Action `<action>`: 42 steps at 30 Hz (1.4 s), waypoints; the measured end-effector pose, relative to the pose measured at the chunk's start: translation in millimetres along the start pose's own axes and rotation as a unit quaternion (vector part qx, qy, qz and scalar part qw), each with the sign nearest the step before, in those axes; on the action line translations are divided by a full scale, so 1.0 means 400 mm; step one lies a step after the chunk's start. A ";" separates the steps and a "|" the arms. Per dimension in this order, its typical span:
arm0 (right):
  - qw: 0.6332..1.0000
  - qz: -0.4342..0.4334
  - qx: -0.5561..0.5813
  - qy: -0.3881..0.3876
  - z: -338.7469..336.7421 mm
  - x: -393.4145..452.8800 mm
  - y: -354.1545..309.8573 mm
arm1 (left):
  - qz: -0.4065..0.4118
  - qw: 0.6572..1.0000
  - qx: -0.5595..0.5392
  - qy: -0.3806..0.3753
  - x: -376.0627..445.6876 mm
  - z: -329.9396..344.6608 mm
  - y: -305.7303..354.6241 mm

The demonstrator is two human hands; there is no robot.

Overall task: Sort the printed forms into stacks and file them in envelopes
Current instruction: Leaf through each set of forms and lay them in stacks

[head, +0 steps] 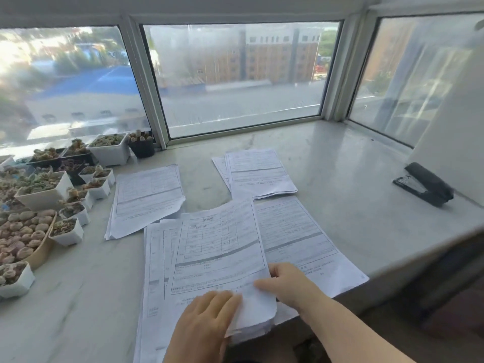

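Observation:
A thick pile of printed forms [162, 271] lies at the near edge of the stone sill. Its top sheet [220, 247] is lifted and skewed. My right hand [285, 282] pinches that sheet at its lower right corner. My left hand [207, 318] lies flat on the pile's near end, fingers straight, pressing the paper. Three other stacks of forms lie around: one at the left [146, 197], one at the back [258, 171], one on the right [301, 237], partly under the lifted sheet. No envelope is in view.
Many small white and black pots of succulents [47, 189] crowd the sill's left side. A black stapler [424, 184] sits at the right, beside a white wall. Windows run along the back. The sill's edge drops off at the lower right.

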State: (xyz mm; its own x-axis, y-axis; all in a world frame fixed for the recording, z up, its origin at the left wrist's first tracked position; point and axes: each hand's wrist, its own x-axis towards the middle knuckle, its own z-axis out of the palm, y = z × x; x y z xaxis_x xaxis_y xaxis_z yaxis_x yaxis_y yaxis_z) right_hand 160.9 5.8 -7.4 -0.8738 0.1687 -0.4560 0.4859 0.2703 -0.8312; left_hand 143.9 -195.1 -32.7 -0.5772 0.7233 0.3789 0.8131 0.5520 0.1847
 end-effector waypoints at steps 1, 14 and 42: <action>0.999 -0.025 0.025 -0.002 -0.010 -0.001 -0.004 | -0.012 1.000 0.008 0.001 -0.001 0.002 -0.001; 0.966 -0.235 0.107 -0.012 -0.199 0.108 -0.193 | 0.019 0.985 0.030 0.168 0.287 -0.041 -0.083; 0.912 0.086 -0.357 0.182 -0.322 0.116 0.095 | -0.217 0.955 -0.043 -0.199 0.640 0.217 -0.392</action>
State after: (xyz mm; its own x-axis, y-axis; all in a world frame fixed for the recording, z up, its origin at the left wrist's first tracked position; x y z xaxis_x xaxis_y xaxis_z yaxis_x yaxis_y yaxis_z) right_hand 140.9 146.0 -19.1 -0.7834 0.5351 -0.3161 0.6159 0.7364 -0.2800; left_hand -138.0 -60.6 -43.3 -0.8303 0.5439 -0.1218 0.4841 0.8120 0.3260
